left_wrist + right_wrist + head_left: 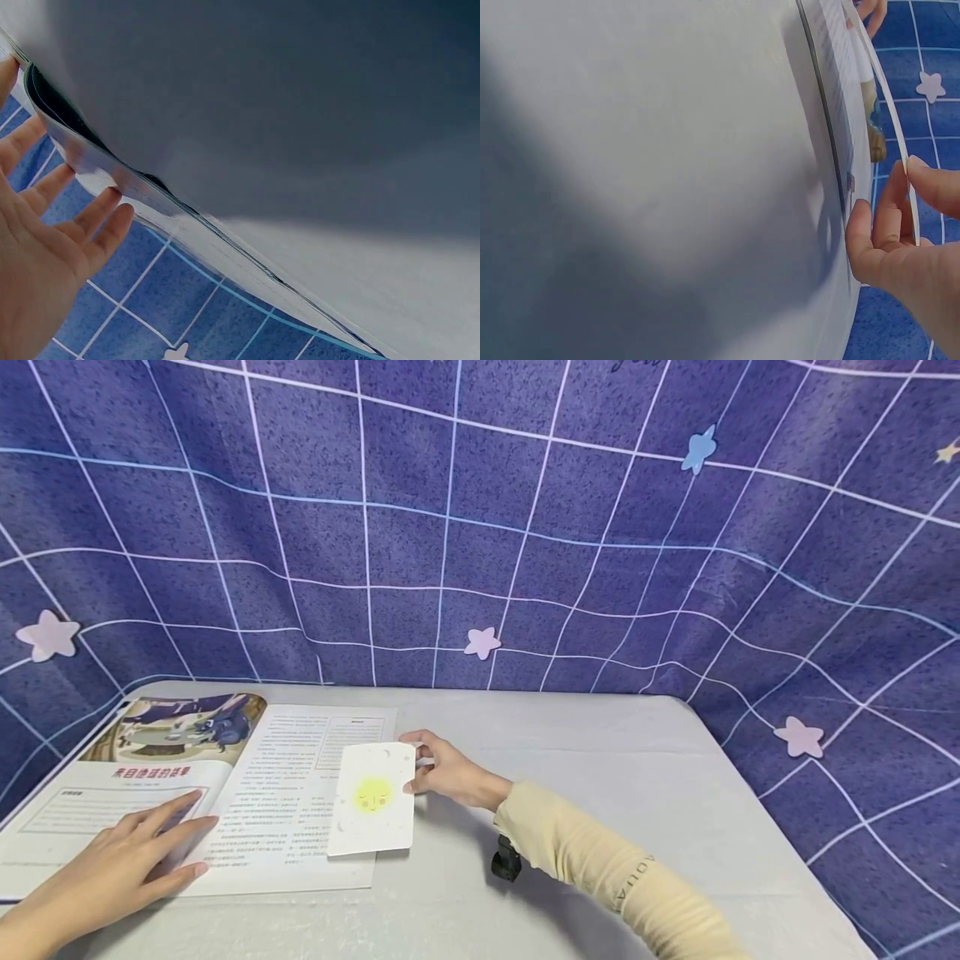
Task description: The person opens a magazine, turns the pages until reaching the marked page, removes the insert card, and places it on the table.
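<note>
An open book (262, 852) lies on the left of the table, with a colour picture at the top of its left page and printed text below and on the right page. My left hand (138, 856) rests on the book's lower left, fingers straight and spread toward the fold. A white card (372, 825) with a yellow smiling round face overlaps the right page's outer edge. My right hand (453, 772) pinches this card by its right edge between thumb and fingers. Seen edge-on in the right wrist view, the card (894, 112) stands away from the table, slightly bowed.
The table (600, 760) has a pale grey cover. Behind it hangs a blue cloth (420, 552) with a grid of lines and several stars. A small black object (506, 860) shows below the right sleeve (600, 868).
</note>
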Tool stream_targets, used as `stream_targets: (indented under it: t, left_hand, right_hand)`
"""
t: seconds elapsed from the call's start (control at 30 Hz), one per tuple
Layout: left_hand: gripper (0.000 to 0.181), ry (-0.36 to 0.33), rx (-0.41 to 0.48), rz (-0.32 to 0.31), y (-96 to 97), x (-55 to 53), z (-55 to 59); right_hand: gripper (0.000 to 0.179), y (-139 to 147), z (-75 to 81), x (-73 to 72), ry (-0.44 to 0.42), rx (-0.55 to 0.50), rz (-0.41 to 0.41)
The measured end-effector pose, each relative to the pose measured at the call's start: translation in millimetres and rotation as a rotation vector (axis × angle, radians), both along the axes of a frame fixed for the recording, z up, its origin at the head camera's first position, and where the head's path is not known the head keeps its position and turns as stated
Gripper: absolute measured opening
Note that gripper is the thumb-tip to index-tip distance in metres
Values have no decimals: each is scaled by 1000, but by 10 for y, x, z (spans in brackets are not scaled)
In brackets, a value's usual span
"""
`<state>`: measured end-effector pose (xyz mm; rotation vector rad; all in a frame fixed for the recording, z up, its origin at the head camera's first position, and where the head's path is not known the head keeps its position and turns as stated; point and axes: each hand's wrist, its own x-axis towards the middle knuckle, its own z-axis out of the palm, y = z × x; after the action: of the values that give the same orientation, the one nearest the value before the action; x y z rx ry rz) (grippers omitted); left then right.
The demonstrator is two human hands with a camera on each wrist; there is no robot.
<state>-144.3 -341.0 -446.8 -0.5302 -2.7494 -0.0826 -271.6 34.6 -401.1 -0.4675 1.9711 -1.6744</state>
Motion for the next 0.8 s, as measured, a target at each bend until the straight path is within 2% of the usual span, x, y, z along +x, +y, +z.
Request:
stream_targets:
  t: [0.37,0.8]
  left_hand:
    - [58,25,7,-16,-6,1,2]
    - [58,14,9,-15,0,3,7]
  right_hand:
    - [72,216,-49,-21,-4,13,-13]
    - [71,488,-77,-34,-20,-11,-20]
